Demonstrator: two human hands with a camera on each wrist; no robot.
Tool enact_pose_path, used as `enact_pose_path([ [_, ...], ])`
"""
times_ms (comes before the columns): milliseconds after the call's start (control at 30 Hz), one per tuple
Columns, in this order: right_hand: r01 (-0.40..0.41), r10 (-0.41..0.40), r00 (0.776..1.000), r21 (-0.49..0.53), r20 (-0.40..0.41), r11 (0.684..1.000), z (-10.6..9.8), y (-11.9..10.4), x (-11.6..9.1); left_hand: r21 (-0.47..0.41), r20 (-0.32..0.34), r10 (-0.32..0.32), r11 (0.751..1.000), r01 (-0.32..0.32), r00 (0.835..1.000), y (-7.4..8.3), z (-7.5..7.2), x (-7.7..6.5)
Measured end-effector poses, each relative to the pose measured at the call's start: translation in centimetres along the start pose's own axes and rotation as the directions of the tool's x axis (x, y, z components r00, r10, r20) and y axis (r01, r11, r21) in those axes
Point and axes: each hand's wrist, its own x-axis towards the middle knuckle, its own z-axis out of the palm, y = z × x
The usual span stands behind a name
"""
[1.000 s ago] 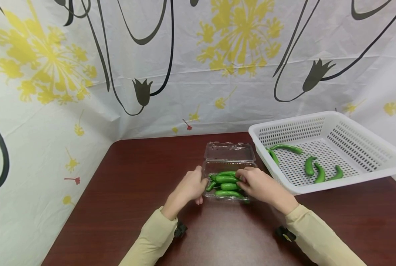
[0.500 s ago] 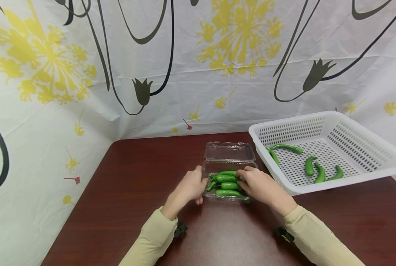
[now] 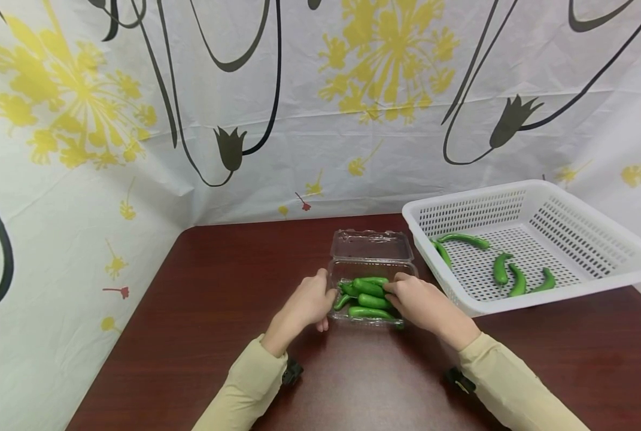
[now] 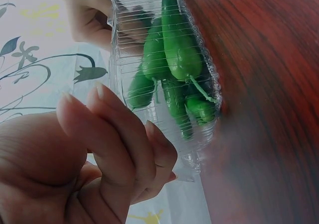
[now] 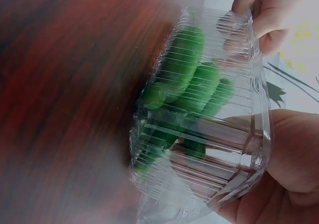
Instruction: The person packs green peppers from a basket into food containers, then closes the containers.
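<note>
A clear plastic clamshell box stands on the table, its lid folded back behind it. Several green peppers lie inside the box. My left hand pinches the box's left side, thumb over the rim and fingers outside; the left wrist view shows those fingers curled against the clear wall. My right hand reaches in over the right wall and holds the right end of a green pepper among the others. Seen through the plastic in the right wrist view, the right fingertips are partly blurred by ridges and glare.
To the right, a white slotted plastic basket holds several more green peppers. Its left corner is close to my right hand. The dark red table meets a patterned white cloth at the back.
The pepper at my right fingers has tilted, its right end now lower toward me, and the peppers beside it have shifted slightly. My right fingers moved a little; my left hand stays in place.
</note>
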Motion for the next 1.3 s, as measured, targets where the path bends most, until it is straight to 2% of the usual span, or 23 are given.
enact_pose_path([
  [267,0.039,-0.039,0.999,0.009,0.020,0.999,0.01,0.03,-0.09,0.008,0.001,0.000,1.000,0.000,1.000,-0.05,0.01,0.06],
  [500,0.013,-0.014,0.999,0.021,0.032,1.000,-0.32,-0.04,-0.10,0.009,0.002,0.003,1.000,-0.003,1.000,-0.04,0.06,0.08],
  [800,-0.033,0.031,0.999,0.083,0.019,0.996,-0.29,0.02,0.13,0.009,0.004,0.000,1.000,0.000,1.000,-0.05,0.09,0.03],
  [1300,0.001,-0.001,1.000,0.014,-0.006,1.000,0.06,0.24,0.13,-0.002,0.006,-0.003,1.000,0.003,1.000,0.17,0.01,-0.12],
])
